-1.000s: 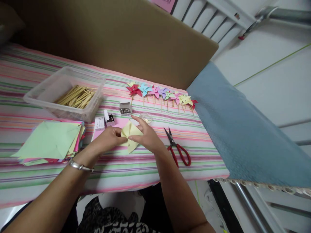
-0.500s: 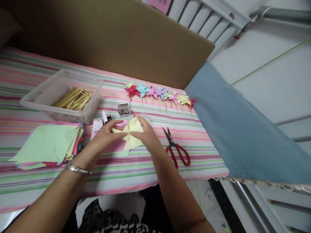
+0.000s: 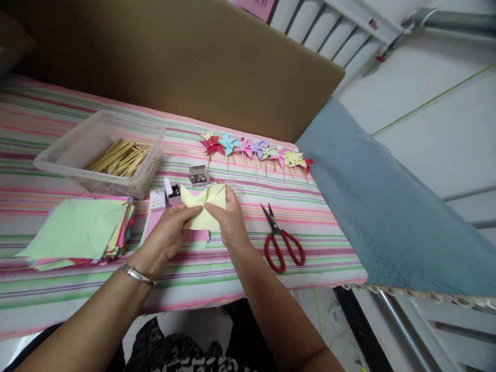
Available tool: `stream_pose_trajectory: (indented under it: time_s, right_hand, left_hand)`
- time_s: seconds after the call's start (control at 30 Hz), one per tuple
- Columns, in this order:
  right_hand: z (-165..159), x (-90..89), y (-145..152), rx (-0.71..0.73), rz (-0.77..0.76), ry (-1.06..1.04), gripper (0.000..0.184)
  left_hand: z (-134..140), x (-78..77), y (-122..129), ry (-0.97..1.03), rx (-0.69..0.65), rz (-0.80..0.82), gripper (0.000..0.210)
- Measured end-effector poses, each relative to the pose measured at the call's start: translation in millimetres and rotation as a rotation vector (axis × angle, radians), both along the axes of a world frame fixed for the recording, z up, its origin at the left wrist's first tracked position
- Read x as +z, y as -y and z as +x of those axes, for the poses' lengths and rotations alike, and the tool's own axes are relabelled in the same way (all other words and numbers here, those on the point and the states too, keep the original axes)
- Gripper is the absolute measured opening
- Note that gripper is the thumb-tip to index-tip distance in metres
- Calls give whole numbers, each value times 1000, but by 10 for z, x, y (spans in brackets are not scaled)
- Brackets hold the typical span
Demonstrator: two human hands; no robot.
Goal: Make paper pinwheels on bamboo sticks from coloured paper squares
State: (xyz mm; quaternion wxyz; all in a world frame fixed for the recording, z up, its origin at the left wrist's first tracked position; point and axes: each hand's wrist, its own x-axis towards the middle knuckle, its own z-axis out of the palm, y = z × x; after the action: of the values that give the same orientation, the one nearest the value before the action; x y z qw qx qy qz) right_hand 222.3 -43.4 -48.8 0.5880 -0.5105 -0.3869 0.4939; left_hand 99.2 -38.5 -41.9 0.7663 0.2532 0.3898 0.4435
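Yellow paper square (image 3: 204, 208), partly folded, is pinched at its centre by my left hand (image 3: 167, 235) and right hand (image 3: 228, 221), fingers closed on it, holding the flaps together above the striped cloth (image 3: 232, 268), red scissors (image 3: 281, 242) lying near.

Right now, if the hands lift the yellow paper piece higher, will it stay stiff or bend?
The yellow paper piece probably bends easily: it looks thin, with folded flaps standing up. It seems very light, since the left hand and right hand hold it by the fingers only.

Both forearms angle inward, left hand (image 3: 169, 231) and right hand (image 3: 229, 221) fingertip to fingertip, both pinched shut, bracelet on left wrist.
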Motion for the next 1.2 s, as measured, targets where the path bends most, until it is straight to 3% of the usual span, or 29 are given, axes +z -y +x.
stream_pose_trajectory:
  time_s: [0.2,0.27,0.4,0.5,0.67,0.87,1.2]
  right_hand:
    - [2,-5,2,77,-16,84,61]
    - [28,27,26,36,-1,200,59]
    - [106,131,118,-45,267,604,41]
    - [141,190,180,74,500,852,35]
    - [105,165,193,227,587,1072,40]
    - [89,110,154,172,596,1106,17]
    - [131,145,136,186,520,1016,10]
  left_hand:
    - [-60,-14,-71,-107,73,0,14]
    - [-120,-4,-124,-136,100,-3,15]
    - [-259,44,-212,-162,164,-8,15]
    - [-326,74,-237,-186,181,-13,14]
    - [-358,88,-243,-210,195,17,15]
    - [-340,121,-241,-200,205,22,17]
    - [-271,118,-211,-179,135,-25,23]
